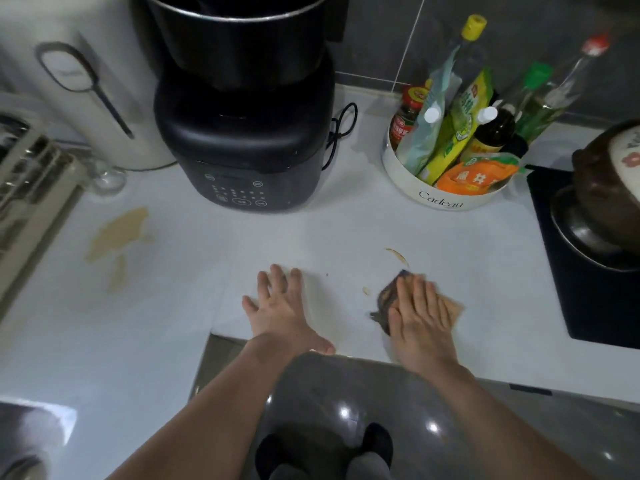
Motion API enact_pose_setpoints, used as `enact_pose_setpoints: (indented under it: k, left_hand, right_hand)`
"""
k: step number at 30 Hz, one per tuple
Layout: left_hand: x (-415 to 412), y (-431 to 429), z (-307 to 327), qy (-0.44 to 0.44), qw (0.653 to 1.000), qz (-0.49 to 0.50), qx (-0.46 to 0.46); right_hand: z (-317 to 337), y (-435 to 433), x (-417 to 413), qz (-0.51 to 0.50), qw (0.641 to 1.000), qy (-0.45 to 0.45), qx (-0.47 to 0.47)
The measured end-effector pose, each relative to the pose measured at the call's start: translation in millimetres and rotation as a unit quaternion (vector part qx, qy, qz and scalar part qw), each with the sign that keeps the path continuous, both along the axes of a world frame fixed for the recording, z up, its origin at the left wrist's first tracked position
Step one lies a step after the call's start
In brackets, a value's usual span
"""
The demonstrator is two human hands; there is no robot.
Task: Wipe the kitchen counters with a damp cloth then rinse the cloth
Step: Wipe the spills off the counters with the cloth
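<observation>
pressing right hand point(420, 318) flat, fingers straight, onto brown cloth point(389, 296) lying near front edge of white counter point(207, 258) | resting left hand point(280, 310) flat beside it, fingers spread, holding nothing | showing brown smear point(398, 255) just beyond cloth, tan spill point(117, 233) far left

The white counter point(277, 237) bears a black cooker point(242, 150) at the back, a round tub point(433, 199) of sauce bottles point(488, 133), a brownish cloth point(388, 295) and tan spills point(117, 233).
</observation>
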State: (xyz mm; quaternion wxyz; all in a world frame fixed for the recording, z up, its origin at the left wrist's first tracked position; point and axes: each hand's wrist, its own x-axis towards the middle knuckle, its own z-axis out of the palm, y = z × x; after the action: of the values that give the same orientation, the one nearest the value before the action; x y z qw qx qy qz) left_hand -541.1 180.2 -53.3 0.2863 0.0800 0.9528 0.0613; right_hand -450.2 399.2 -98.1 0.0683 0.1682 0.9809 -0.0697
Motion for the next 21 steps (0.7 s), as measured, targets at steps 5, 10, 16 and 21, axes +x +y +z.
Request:
enact_pose_setpoints:
  k: [5, 10, 16, 21]
  left_hand:
    - [-1, 2, -1, -0.018, 1.000, -0.001, -0.012]
    - [-5, -26, 18, 0.011, 0.995, 0.027, 0.100]
    - [11, -130, 26, 0.029, 0.997, 0.073, -0.009]
    - [18, -138, 23, 0.031, 0.999, 0.034, -0.027]
  right_hand:
    - [4, -61, -71, -0.001, 0.999, -0.016, -0.029]
    - [4, -69, -68, 0.187, 0.982, -0.023, -0.021]
    - [8, -49, -54, 0.005, 0.999, -0.043, 0.001]
    - [5, -175, -116, 0.173, 0.984, -0.036, -0.026]
